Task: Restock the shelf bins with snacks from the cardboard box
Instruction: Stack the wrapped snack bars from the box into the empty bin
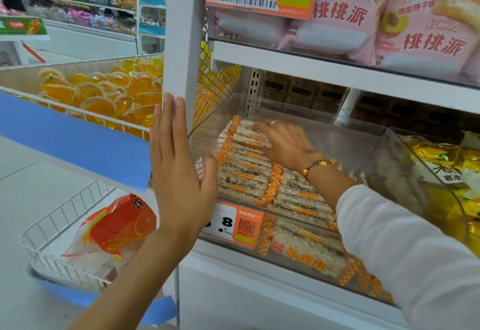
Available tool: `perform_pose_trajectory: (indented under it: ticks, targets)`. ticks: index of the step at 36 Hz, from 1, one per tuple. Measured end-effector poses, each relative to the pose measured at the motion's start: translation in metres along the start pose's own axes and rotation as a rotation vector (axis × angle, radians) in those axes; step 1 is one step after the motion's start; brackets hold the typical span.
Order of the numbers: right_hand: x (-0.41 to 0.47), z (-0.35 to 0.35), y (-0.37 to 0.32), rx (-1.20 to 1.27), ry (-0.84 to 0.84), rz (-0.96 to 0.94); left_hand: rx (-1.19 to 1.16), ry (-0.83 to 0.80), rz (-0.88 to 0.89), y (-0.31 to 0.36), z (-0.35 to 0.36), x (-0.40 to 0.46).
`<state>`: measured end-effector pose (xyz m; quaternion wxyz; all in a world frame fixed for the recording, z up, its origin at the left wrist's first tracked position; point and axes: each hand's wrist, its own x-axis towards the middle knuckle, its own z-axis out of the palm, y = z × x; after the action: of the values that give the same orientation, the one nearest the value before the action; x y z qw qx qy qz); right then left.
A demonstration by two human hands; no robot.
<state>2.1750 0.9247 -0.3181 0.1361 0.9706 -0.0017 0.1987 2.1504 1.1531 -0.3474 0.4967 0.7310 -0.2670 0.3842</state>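
A clear plastic shelf bin (pixel 262 107) on the middle shelf holds rows of rice snack bars (pixel 244 176) in clear wrappers with orange checkered ends. My right hand (pixel 283 142) reaches into the bin and lies flat on the back row of bars, fingers spread over them. My left hand (pixel 179 166) is flat and open, palm pressed against the bin's left outer wall beside the white shelf post (pixel 181 31). No cardboard box is in view.
A wire basket (pixel 85 66) of orange jelly cups sits at left, and a lower wire basket (pixel 52 236) holds an orange bag. Pink pie bags (pixel 426 23) fill the shelf above. A bin of yellow packets (pixel 446 171) stands at right.
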Motion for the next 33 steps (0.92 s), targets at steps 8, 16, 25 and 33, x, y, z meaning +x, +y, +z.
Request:
perform_pose_trajectory:
  ticks: [8,16,25,33]
  targets:
    - [0.002,0.005,0.01,0.649,-0.027,0.228,-0.025,0.002,0.009,0.0,0.0,0.0]
    - [0.003,0.007,0.01,0.222,0.169,0.171,-0.022,0.007,0.006,0.001,0.001,0.0]
    - [-0.002,0.008,0.016,0.564,-0.084,0.241,-0.009,0.013,0.013,0.0,0.0,0.0]
    - [-0.007,0.003,0.022,0.382,-0.17,0.144,-0.002,0.013,0.011,0.0,0.0,0.001]
